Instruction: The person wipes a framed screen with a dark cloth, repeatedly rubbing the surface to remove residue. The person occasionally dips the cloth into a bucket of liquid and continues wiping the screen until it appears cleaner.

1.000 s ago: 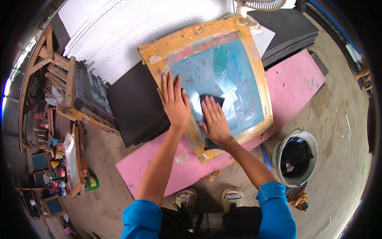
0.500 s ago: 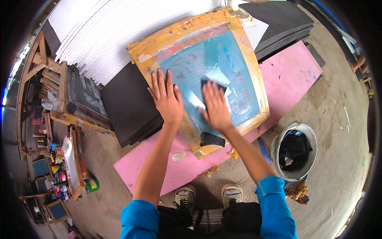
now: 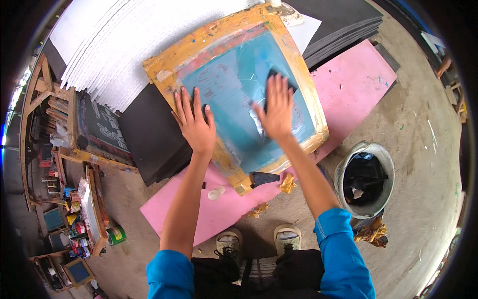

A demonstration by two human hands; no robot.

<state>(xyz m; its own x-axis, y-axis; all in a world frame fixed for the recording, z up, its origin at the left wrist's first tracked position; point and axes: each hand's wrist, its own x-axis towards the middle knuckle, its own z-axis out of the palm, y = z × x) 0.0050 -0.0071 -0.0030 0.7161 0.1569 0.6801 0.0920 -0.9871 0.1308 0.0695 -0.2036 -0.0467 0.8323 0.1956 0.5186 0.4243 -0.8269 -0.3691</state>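
Note:
A screen-printing frame (image 3: 159,62) with yellow-taped edges lies tilted in front of me, its teal mesh (image 3: 244,65) facing up. My left hand (image 3: 198,127) rests flat on the frame's left side, fingers spread, holding nothing. Over the right half of the mesh, my right hand (image 3: 277,109) presses a black pad (image 3: 293,85), which mostly hides under its fingers. The pad's kind, cloth or foam, is unclear. Wet-looking shine shows beside the right thumb. Another black piece (image 3: 264,179) lies on the frame's near edge.
Stacked white sheets (image 3: 114,45) stand behind, with black sheets (image 3: 154,134) to the left and more black sheets (image 3: 343,25) far right. Pink board (image 3: 353,84) lies beneath the frame. A bucket (image 3: 341,184) with dark contents stands right; a small translucent cup (image 3: 215,193) sits near the frame.
My right hand has slid with the black pad up and to the right across the mesh. White patches on the mesh have shrunk. My left hand stays on the frame.

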